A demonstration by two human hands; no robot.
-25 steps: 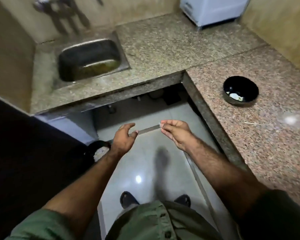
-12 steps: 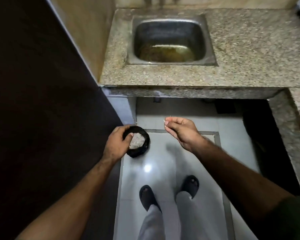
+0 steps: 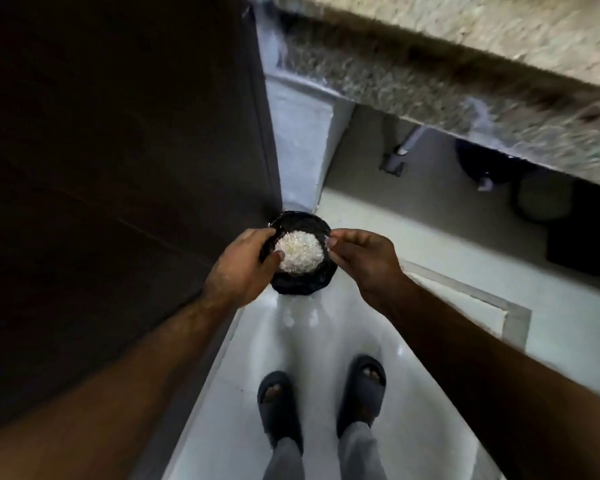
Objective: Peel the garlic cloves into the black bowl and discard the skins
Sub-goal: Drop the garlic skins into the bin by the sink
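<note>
1. Left hand (image 3: 240, 268): fingers curled round the near-left rim of a black bin (image 3: 303, 252); the thumb lies over the rim, beside the white heap inside.
2. Right hand (image 3: 362, 259): fingertips drawn together in a pinch directly above the bin's right rim. What they pinch is too small and blurred to identify; possibly a scrap of garlic skin.
3. The bin stands on the floor (image 3: 326, 341), tight in the corner where the dark door panel (image 3: 118, 168) meets the pale wall strip below the tabletop (image 3: 465, 57).
4. Contents: a rounded heap of pale, flaky skins (image 3: 300, 251) fills the middle of the bin; the black liner is crinkled and glossy round it.
5. Open room: bare floor runs from the bin toward the person's two feet in dark slide sandals (image 3: 281, 407), and rightward to a grey-bordered tile panel.
6. Surfaces: the floor is glossy white tile with light reflections; the tabletop edge is speckled granite, motion-blurred; the door panel is matt and dark.
</note>
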